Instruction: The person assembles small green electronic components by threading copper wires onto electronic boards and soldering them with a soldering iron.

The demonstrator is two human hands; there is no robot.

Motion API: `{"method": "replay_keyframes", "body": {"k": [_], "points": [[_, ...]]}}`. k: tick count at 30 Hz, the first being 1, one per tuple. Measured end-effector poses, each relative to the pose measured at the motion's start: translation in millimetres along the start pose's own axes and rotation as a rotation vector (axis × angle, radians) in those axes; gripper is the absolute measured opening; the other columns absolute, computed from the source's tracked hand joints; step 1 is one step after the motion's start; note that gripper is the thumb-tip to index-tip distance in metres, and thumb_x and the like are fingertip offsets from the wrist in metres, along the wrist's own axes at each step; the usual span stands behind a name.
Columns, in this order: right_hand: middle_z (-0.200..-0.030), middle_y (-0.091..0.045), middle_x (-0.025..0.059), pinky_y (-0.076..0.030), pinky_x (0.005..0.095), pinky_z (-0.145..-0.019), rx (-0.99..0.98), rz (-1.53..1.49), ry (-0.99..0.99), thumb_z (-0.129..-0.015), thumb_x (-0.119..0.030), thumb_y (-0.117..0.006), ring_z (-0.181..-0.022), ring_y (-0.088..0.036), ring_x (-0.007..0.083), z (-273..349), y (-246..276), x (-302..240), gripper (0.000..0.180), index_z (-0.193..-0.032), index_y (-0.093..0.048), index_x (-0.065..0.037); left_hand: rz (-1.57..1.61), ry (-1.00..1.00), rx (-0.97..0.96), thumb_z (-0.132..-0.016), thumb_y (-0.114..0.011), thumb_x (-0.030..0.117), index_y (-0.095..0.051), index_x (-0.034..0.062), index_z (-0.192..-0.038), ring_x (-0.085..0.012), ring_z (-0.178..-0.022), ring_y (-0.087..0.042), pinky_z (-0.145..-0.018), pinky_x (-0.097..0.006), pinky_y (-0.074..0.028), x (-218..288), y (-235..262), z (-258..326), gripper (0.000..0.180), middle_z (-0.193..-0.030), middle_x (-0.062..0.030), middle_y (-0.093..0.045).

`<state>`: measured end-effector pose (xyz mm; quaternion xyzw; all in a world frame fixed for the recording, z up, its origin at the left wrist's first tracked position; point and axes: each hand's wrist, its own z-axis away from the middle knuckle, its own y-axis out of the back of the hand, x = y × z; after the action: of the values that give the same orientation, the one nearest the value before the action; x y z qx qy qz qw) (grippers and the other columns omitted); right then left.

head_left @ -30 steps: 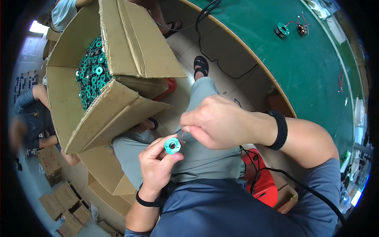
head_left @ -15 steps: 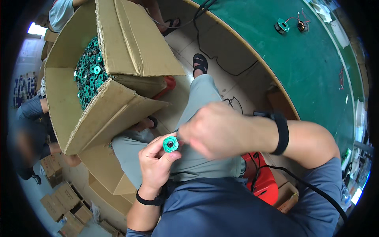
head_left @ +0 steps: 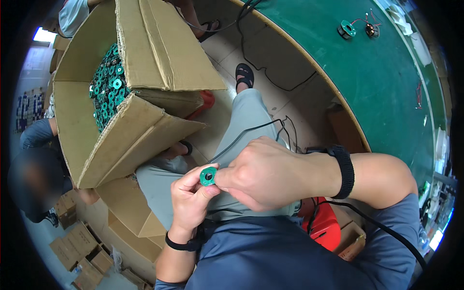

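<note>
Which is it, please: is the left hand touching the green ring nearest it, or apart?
Touching: the head view shows the left hand gripping the green ring, thumb against its lower edge.

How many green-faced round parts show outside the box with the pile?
2: a green-faced part in your left hand and another on the green table. Others may be hidden.

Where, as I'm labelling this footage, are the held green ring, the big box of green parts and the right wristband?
Green ring (head_left: 203,177): head view, face, left side.
Big box (head_left: 72,108): head view, bare inner wall.
Right wristband (head_left: 344,171): head view, middle of the band.
</note>
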<state>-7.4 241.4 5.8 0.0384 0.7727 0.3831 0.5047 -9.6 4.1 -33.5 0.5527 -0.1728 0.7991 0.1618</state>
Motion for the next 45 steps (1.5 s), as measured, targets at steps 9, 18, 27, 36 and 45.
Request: {"method": "replay_keyframes", "body": {"k": [9,18,27,36,45], "points": [[-0.058,-0.059,0.0104,-0.047,0.0425,-0.048,0.07,0.1,-0.045,-0.078,-0.009,-0.063,-0.053,-0.062,0.0324,1.6,3.8,8.9,0.003,-0.076,-0.061,-0.007,0.073,0.055,0.006,-0.084,-0.083,0.021,-0.068,-0.0038,-0.12,-0.0115,-0.084,-0.067,-0.077,-0.024,-0.054,7.3,-10.1,2.0,0.047,-0.097,-0.0076,-0.072],[-0.059,-0.06,0.0114,-0.047,0.0442,-0.049,-0.007,0.015,-0.011,-0.078,-0.009,-0.061,-0.053,-0.062,0.0342,-0.9,3.8,9.1,0.003,-0.077,-0.062,-0.007,0.123,0.031,-0.024,-0.085,-0.082,0.021,-0.067,-0.0039,-0.12,-0.0126,-0.085,-0.067,-0.078,-0.026,-0.054,4.4,-3.5,1.1,0.046,-0.098,-0.0089,-0.073],[-0.059,-0.06,0.0139,-0.049,0.0441,-0.05,0.081,0.114,-0.157,-0.076,-0.008,-0.062,-0.054,-0.062,0.0342,-1.2,8.3,15.7,0.004,-0.074,-0.063,-0.006,0.09,0.041,0.03,-0.084,-0.083,0.021,-0.068,-0.003,-0.121,-0.0115,-0.084,-0.066,-0.079,-0.026,-0.054,2.6,-7.5,-1.2,0.046,-0.097,-0.0064,-0.072],[-0.056,-0.059,0.0117,-0.048,0.0432,-0.047,-0.019,-0.071,-0.008,-0.077,-0.011,-0.063,-0.051,-0.062,0.0327,0.6,-3.1,-0.1,0.004,-0.076,-0.064,-0.008,0.066,0.032,-0.014,-0.084,-0.083,0.017,-0.068,-0.0033,-0.121,-0.0111,-0.083,-0.066,-0.074,-0.024,-0.054,5.4,-6.1,0.6,0.045,-0.097,-0.0064,-0.072],[-0.055,-0.058,0.0126,-0.048,0.0433,-0.049,0.101,0.037,0.003,-0.078,-0.009,-0.062,-0.052,-0.061,0.0341,0.7,5.6,23.0,0.008,-0.071,-0.06,-0.005,0.049,0.021,-0.014,-0.085,-0.081,0.014,-0.068,-0.0033,-0.12,-0.0121,-0.085,-0.067,-0.076,-0.025,-0.054,6.5,-14.1,-0.6,0.041,-0.098,-0.0063,-0.071]]}}
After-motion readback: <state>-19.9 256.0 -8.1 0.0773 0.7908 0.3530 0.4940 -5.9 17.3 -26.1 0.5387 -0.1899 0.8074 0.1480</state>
